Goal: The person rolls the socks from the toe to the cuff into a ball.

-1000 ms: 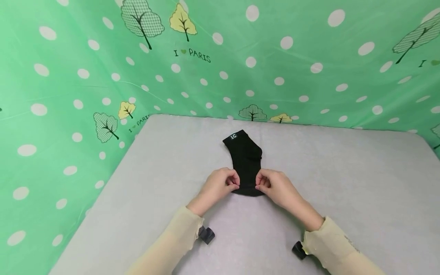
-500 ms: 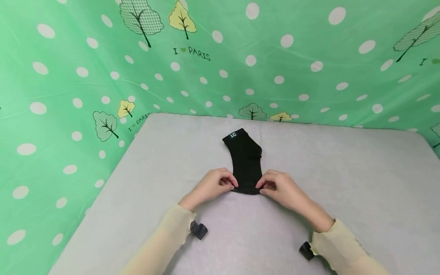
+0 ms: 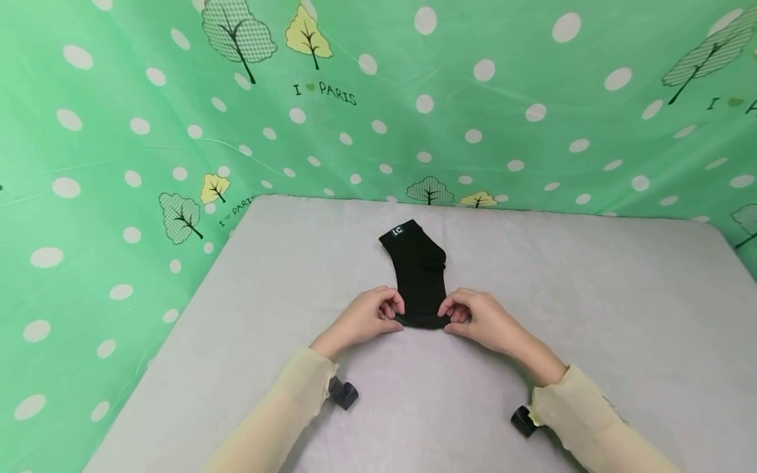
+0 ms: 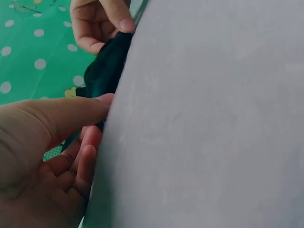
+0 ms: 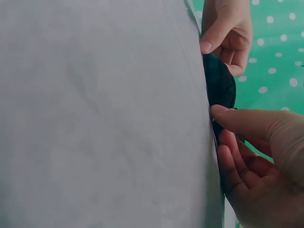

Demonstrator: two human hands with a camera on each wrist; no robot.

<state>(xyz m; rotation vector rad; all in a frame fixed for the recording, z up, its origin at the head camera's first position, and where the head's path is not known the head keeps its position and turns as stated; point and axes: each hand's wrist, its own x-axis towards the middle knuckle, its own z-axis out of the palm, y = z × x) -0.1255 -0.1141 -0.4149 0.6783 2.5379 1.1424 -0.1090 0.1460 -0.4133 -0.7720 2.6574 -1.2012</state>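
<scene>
Grey table (image 3: 591,341). Black sock (image 3: 421,279) lies on it between the hands: left hand (image 3: 362,318) at its 8 o'clock, right hand (image 3: 483,322) at 4, neither clearly nearer. Both pinch the toe end (image 3: 423,322) corners, gaps narrow. Long axis roughly 12–6; cuff (image 3: 399,231) points 11, toe end faces 6.
</scene>
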